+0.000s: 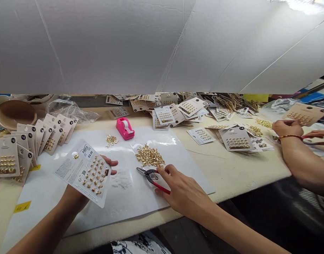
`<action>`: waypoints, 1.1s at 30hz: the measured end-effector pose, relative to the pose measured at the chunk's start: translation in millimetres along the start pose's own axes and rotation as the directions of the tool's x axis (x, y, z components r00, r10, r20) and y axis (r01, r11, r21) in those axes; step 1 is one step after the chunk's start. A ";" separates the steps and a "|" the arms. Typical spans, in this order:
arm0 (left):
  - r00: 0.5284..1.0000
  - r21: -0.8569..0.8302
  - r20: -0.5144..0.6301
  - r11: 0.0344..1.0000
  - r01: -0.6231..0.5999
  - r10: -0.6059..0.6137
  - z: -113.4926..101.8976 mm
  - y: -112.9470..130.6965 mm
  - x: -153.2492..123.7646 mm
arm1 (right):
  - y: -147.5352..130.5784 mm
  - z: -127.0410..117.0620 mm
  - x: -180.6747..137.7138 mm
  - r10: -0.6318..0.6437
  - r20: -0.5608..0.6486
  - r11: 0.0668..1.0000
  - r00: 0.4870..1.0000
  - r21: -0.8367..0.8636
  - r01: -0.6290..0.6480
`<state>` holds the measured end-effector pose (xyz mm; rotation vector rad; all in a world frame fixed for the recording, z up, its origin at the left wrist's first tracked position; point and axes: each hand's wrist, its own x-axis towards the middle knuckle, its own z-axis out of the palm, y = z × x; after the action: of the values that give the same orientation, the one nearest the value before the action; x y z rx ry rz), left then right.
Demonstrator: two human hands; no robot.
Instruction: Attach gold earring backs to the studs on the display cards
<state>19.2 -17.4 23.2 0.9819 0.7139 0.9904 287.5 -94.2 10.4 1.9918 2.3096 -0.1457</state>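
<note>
My left hand [111, 164] holds up an earring card [94, 176], its back side with the price label and several rows of gold stud backs towards me. The palm is behind the card; some fingertips stick out past its right edge. Over the white sheet, my right hand [181, 188] has its fingers around the red handles of small pliers [152, 177]. The pliers' jaws point left. Just beyond them lies a heap of small gold pieces [150, 155]. A smaller pile of gold rings [112, 140] sits further left.
A pink tape dispenser [125, 128] stands behind the sheet [98, 220]. Earring cards stand in a row [47, 134] at left, near a brown bowl [16, 114]; more cards [175, 113] are piled behind. At right, another person's hand [287, 128] holds a card.
</note>
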 end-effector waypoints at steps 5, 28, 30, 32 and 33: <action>1.000 -0.017 0.009 1.000 -0.009 0.009 -2.0 -2.7 -0.1 | -0.7 -1.0 0.7 0.021 0.036 0.999 0.999 0.025 -0.022; 0.997 -0.083 -0.026 0.994 0.077 -0.079 1.0 -4.3 -0.7 | -2.7 -2.6 -3.6 -0.056 -0.128 0.980 0.990 0.184 0.079; 0.994 -0.128 -0.012 0.986 0.111 -0.113 1.5 -6.3 -1.5 | -10.5 -8.7 -3.5 -0.105 -0.222 0.941 0.969 0.294 0.169; 0.990 -0.159 0.010 0.977 0.139 -0.139 0.6 -9.1 -1.8 | -21.4 -15.9 -1.7 -0.154 -0.286 0.885 0.946 0.387 0.260; 0.989 -0.167 0.017 0.975 0.149 -0.148 -0.4 -10.6 -1.9 | -27.2 -19.1 -0.1 -0.177 -0.309 0.860 0.934 0.413 0.300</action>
<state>21.8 -21.3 13.5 0.7719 0.6783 0.9012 260.5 -95.8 29.8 1.9951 2.9212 -0.5195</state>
